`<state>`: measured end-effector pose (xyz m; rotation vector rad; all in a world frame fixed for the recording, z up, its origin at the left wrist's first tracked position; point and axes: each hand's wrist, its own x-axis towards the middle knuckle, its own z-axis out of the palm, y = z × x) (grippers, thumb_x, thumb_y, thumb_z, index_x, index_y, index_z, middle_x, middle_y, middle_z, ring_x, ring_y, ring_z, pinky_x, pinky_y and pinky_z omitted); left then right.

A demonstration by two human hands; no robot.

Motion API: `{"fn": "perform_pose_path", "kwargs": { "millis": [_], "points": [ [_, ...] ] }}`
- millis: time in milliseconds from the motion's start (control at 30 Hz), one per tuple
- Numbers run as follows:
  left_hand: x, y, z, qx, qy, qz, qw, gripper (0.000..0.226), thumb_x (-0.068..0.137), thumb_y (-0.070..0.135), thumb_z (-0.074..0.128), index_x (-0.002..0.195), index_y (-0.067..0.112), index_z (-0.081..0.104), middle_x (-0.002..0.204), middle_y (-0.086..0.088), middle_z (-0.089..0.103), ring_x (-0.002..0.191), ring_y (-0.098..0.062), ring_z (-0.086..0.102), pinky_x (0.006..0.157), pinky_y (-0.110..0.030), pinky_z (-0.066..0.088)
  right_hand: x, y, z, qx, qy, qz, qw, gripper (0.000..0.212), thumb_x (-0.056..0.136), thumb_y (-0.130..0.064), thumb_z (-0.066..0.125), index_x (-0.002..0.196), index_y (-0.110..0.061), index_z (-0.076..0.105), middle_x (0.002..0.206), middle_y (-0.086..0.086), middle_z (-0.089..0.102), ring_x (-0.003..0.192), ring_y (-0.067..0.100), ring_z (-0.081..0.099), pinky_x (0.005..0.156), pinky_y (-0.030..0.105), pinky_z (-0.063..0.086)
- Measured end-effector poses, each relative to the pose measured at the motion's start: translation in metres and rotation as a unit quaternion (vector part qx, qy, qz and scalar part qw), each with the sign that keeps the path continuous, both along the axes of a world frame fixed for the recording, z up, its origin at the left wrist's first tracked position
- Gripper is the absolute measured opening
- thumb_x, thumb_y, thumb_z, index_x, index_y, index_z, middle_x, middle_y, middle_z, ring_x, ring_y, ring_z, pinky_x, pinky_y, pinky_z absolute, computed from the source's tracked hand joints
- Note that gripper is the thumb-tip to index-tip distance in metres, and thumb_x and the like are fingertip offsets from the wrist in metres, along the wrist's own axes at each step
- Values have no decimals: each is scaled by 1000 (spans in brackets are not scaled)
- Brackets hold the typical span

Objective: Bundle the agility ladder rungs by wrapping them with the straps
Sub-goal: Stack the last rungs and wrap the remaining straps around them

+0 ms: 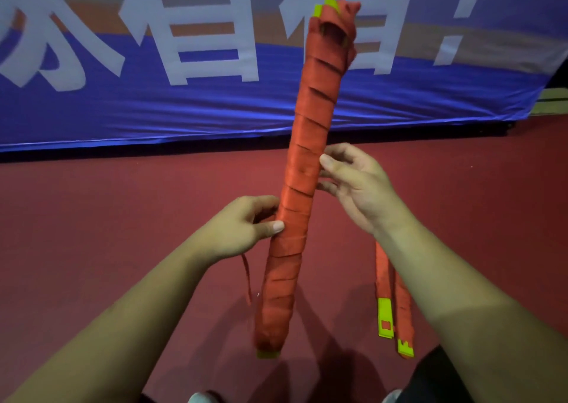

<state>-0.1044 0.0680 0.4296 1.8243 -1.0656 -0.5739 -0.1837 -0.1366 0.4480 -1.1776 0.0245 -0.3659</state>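
Observation:
A long bundle of ladder rungs (pixel 302 169), wound in spiral turns of orange strap, stands nearly upright in the middle of the view. Yellow-green rung ends show at its top (pixel 318 11) and bottom (pixel 268 354). My left hand (pixel 246 227) grips the bundle's lower middle, thumb across the front. My right hand (pixel 353 181) holds it a little higher from the right, thumb and fingertips against the wrap. A thin loose strap end (pixel 246 279) hangs below my left hand. Two more orange-wrapped rungs (pixel 392 304) with yellow-green ends lie on the floor under my right forearm.
The floor (pixel 107 233) is dark red. A blue and orange banner (pixel 153 101) with large white characters runs along the far side. My shoes (pixel 203 398) show at the bottom edge.

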Motion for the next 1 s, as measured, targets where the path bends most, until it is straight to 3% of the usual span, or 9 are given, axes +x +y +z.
{"fn": "perform_pose_path", "kwargs": {
  "millis": [100, 200, 300, 433, 600, 700, 800, 900, 1000],
  "points": [
    [-3, 2, 3, -23, 74, -61, 995, 31, 86, 7, 56, 116, 4, 63, 111, -1, 70, 102, -10, 62, 94, -26, 48, -3, 3, 2, 66, -26, 141, 988, 42, 86, -17, 66, 125, -10, 51, 115, 30, 49, 91, 29, 61, 87, 41, 49],
    [-5, 3, 3, -15, 99, -90, 991, 27, 88, 5, 55, 114, 2, 63, 100, 1, 68, 90, -10, 60, 84, -23, 48, -9, 8, 2, 67, -17, 227, 971, 41, 92, -16, 48, 133, -7, 47, 130, 30, 55, 111, 40, 61, 105, 57, 38],
    [-9, 0, 4, -25, 87, -76, 993, 18, 93, 3, 55, 109, 4, 64, 79, 7, 64, 70, -7, 53, 68, -20, 46, -9, 13, 5, 103, -25, 186, 977, 37, 90, -13, 48, 126, -3, 50, 112, 23, 66, 98, 35, 67, 100, 55, 45],
    [-9, -6, 6, -47, 108, -13, 993, 16, 90, 3, 61, 105, 2, 66, 76, -5, 68, 67, -14, 61, 66, -25, 52, -10, 16, 12, 123, -40, 134, 983, 31, 85, -10, 52, 114, 0, 56, 100, 21, 67, 86, 31, 67, 90, 51, 52],
    [-19, -14, -3, -35, 49, 78, 995, 10, 91, 3, 64, 97, 9, 69, 65, 2, 68, 60, -6, 61, 63, -19, 50, -4, 16, 5, 90, 15, 37, 995, 26, 81, -12, 61, 105, -3, 57, 91, 17, 57, 82, 28, 56, 89, 52, 47],
    [-28, -19, -8, -6, 65, 103, 993, 22, 84, 33, 75, 100, 20, 69, 77, 6, 71, 69, -5, 62, 71, -23, 51, 0, 16, 0, 63, 61, -44, 995, 11, 87, -9, 63, 97, -9, 58, 80, 8, 56, 67, 19, 56, 73, 42, 48],
    [-38, -27, -15, 74, -76, 119, 987, 49, 66, 66, 74, 97, 28, 67, 84, 9, 71, 75, -2, 63, 72, -23, 50, 4, 18, -4, 50, 113, -117, 985, 29, 83, -10, 72, 106, -9, 54, 81, 5, 57, 61, 13, 57, 61, 34, 50],
    [-45, -35, -17, 85, -126, 158, 976, 34, 72, 51, 78, 74, 23, 59, 59, 10, 52, 53, -4, 46, 51, -21, 34, 7, 20, -9, 39, 144, -129, 980, 40, 79, -12, 77, 109, -10, 50, 79, 4, 59, 59, 12, 58, 59, 33, 51],
    [-38, -32, -17, 87, -51, 160, 982, 35, 72, 44, 78, 74, 14, 61, 60, 3, 52, 54, -7, 44, 57, -30, 38, 9, 18, -11, 4, 157, -108, 982, 32, 81, -15, 76, 102, -14, 52, 81, 2, 62, 61, 10, 60, 60, 29, 49]
  ]
}}
